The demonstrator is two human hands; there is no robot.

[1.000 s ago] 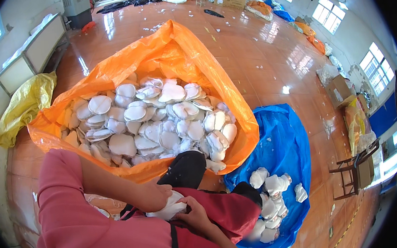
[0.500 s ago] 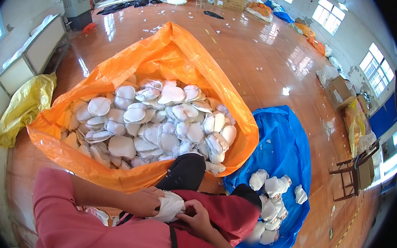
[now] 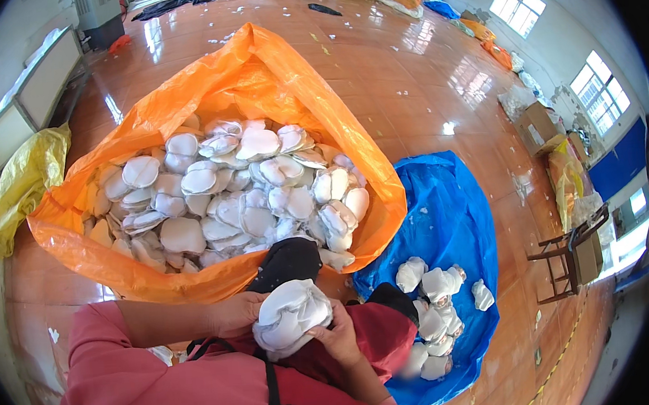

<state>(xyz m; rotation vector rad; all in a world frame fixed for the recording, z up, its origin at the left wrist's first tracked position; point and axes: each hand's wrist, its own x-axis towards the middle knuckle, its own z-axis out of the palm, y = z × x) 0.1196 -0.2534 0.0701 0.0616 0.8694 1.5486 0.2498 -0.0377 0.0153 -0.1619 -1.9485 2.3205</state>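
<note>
Above my lap I hold a white rounded padded piece [image 3: 292, 317] that looks like soft cloth with folds in its middle. My left hand [image 3: 243, 313] grips its left edge, the fingers partly hidden behind it. On the lower right edge my right hand [image 3: 341, 334] pinches it, thumb on top. In front of my knees lies a wide-mouthed orange sack [image 3: 331, 101] full of flat, rounded white pads [image 3: 181, 235]. To the right, several bulging white bundles [image 3: 432, 323] rest on a blue sack [image 3: 443, 192].
A crumpled yellow sack [image 3: 26, 186] lies by the left wall, below a white bench-like unit [image 3: 41, 92]. At the right are a dark wooden chair [image 3: 561, 255] and cardboard boxes [image 3: 538, 128]. White scraps dot the tiled floor [image 3: 406, 79].
The white piece was bunched small between my hands; now it is spread wider and rounder, raised slightly. My left hand has come out to its left edge. The view has shifted slightly.
</note>
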